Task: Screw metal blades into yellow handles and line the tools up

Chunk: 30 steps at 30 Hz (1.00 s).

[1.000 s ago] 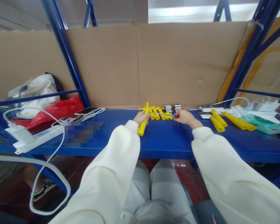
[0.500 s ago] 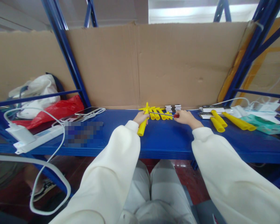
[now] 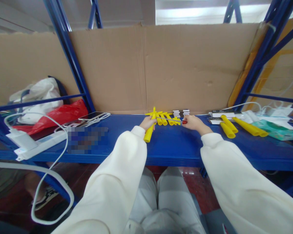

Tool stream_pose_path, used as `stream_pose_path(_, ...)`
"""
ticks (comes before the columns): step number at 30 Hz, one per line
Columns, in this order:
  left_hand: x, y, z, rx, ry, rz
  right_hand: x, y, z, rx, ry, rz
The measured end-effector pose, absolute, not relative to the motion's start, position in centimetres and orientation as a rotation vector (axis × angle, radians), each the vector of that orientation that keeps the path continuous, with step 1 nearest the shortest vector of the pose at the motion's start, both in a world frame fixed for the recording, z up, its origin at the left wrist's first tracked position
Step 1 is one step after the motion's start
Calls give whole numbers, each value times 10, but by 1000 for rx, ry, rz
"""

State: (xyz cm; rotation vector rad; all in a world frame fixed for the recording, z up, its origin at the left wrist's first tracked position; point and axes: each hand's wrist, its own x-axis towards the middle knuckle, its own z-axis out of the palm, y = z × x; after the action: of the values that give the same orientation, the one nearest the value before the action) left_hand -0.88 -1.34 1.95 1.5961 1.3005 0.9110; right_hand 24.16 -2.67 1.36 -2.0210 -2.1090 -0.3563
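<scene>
My left hand [image 3: 147, 123] is closed round a yellow tapered tube [image 3: 149, 134] with crossed arms near its far end. In my right hand [image 3: 192, 122] is a screwdriver [image 3: 185, 122] with a dark red handle, its thin shaft pointing left to the held yellow piece. Where the tip meets the piece is too small to make out. Just behind the hands, several like yellow pieces [image 3: 163, 121] lie in a row on the blue table [image 3: 173, 143]. A stack of white and dark sticks [image 3: 181, 112] lies beyond my right hand.
At right, more yellow tubes [image 3: 228, 128] lie beside small boxes [image 3: 222, 114] and a green plastic packet [image 3: 274, 129]. A power strip [image 3: 41, 144] with a white cable and a red bag [image 3: 60, 115] are at left. A cardboard panel [image 3: 180, 68] stands behind the table.
Both hands stay in nearly the same place, with the yellow piece and the screwdriver still held. The screwdriver's handle looks slightly turned or shifted.
</scene>
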Motion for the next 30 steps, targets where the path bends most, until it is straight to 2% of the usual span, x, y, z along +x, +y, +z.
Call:
stream_pose_path(10,-8,-17,22,1588,1308,927,238,-30,16,-2073,-2088,-376)
stream_pose_path(30,-9,-13,20,1589,1307,953,236,-32,20,-2078,-2149,-215)
